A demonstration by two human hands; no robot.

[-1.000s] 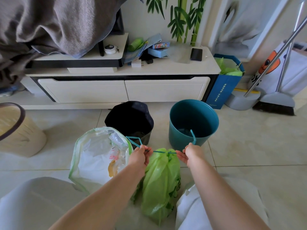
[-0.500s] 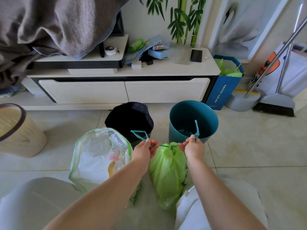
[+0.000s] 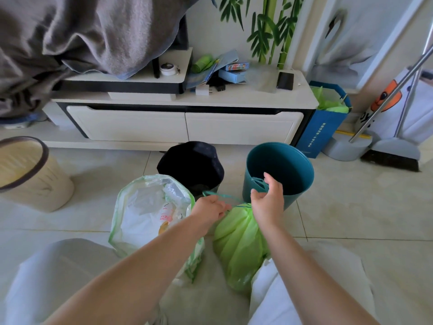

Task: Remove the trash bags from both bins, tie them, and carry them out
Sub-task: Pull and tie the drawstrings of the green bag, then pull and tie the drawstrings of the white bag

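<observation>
A green trash bag (image 3: 239, 242) lies on the floor between my knees, its mouth gathered shut by a teal drawstring (image 3: 220, 197). My left hand (image 3: 209, 208) is closed on one end of that drawstring beside the bag's neck. My right hand (image 3: 268, 199) hovers just above the neck with fingers spread, a teal loop hanging by its thumb. To the left stands a white trash bag (image 3: 145, 212) with a green rim, open at the top. Behind them are a black bin (image 3: 191, 166) and a teal bin (image 3: 281, 170).
A beige basket (image 3: 30, 174) stands at the left. A white TV cabinet (image 3: 187, 123) runs across the back under a grey blanket (image 3: 70, 31). A blue paper bag (image 3: 323, 123), a dustpan (image 3: 344, 148) and a broom (image 3: 393, 156) sit at the right.
My hands have come together over the green bag's neck. The drawstring is no longer pulled taut sideways, and my right hand has opened its fingers.
</observation>
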